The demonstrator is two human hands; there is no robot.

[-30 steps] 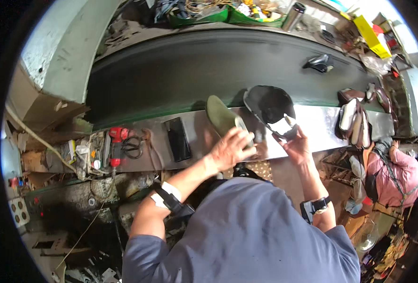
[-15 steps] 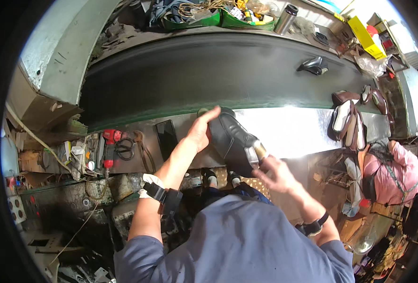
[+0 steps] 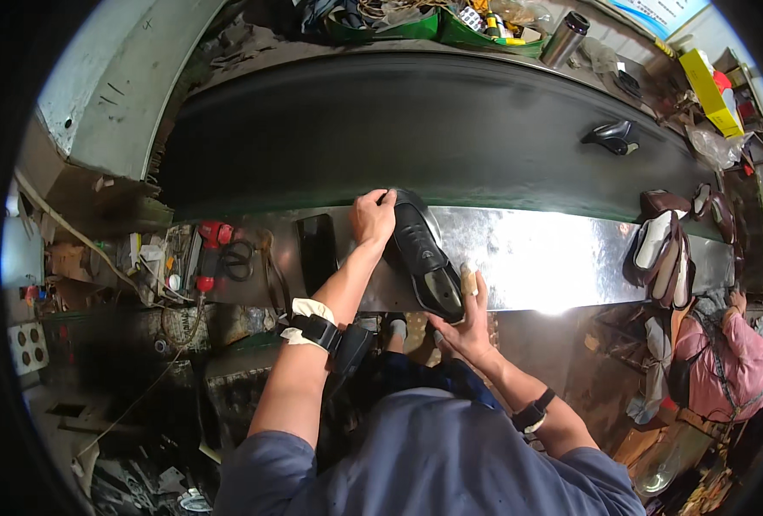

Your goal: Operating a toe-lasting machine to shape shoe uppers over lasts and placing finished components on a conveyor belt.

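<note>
A black shoe (image 3: pixel 418 249) is held over the metal-topped bench edge (image 3: pixel 519 236), its toe pointing away and its opening facing up. At the toe, my left hand (image 3: pixel 372 217) is closed around the left side, thumb on top. My right hand (image 3: pixel 472 322) grips the heel end, with the thumb at the back and the fingers along the right side. Pale wraps cover at least one fingertip of that hand. The shoe's sole is hidden beneath it.
Left of the shoe lie a dark phone (image 3: pixel 316 249), pincers (image 3: pixel 271 271) and a red power tool (image 3: pixel 213 254). Brown shoes (image 3: pixel 664 249) are piled at right, near a co-worker in pink (image 3: pixel 721 361). A dark conveyor belt (image 3: pixel 381 129) bearing another black shoe (image 3: pixel 614 136) runs beyond.
The shoe has turned from its side so its opening faces up. My right hand has moved down and left, settling round the heel. The whole view has shifted slightly.
</note>
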